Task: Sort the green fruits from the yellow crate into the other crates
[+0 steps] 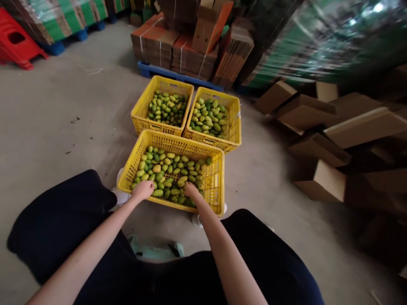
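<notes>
In front of me, a yellow plastic crate (178,141) with slotted walls holds many small oval green and yellow fruits (171,155); I cannot tell their exact kind. My left hand (144,190) is at the near left part of this crate, just above the fruits, with its fingers curled closed. Whatever it may hold is hidden. Farther right, my right hand (192,191) reaches down among the fruits, fingers bent closed against them. What lies inside its grip cannot be made out.
Two more yellow crates of fruit, a left one (137,113) and a right one (234,123), stand behind. Flattened cartons (159,46) lie stacked on a blue pallet (144,70). Open cardboard boxes (321,180) crowd the right. A red plastic stool (19,42) is at far left.
</notes>
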Motion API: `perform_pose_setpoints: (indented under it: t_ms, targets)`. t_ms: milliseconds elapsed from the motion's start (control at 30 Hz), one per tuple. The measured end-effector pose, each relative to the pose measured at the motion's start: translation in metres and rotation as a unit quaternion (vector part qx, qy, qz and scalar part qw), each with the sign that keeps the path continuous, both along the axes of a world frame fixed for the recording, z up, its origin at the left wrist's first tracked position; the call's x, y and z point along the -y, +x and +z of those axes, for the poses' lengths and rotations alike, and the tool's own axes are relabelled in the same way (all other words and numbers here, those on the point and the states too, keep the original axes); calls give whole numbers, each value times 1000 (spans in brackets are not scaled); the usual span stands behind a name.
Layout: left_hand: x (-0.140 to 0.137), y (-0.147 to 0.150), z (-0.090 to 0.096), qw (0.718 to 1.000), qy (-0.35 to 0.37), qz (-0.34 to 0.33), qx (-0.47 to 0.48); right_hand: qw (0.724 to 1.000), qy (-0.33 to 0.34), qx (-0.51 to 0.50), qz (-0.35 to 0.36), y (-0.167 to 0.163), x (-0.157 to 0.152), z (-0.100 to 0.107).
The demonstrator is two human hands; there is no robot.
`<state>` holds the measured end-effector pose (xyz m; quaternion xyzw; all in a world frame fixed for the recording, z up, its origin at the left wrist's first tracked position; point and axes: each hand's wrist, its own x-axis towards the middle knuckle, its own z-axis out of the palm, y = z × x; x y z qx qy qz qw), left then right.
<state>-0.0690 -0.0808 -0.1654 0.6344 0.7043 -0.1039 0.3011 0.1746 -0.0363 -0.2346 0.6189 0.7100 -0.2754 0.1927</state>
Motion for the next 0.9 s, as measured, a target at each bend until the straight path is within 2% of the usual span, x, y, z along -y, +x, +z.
perform_pose_setpoints:
  t_ms: [133,267,367,467,533,600,800,900]
  targets:
    - [3,2,1,1000,-5,24,-17,999,-7,33,36,-1,-13,-26]
    - [5,5,2,998,-15,45,-36,994,-14,31,104,-9,-21,-38]
    - [5,7,4,998,-13,55,-41,989,-19,37,142,-15,-25,-37]
    - [4,7,4,997,-14,60,-39,985,-14,48,165,-19,-29,-23]
    - [3,7,5,997,-17,64,-37,982,-4,51,181,-20,-33,-4]
    - [2,7,5,997,-21,68,-32,978,11,51,201,-18,-40,24]
    - [0,7,10,997,-43,60,-9,967,77,37,239,8,-60,134]
    - [-3,3,8,997,-69,35,0,961,148,35,231,25,-56,182]
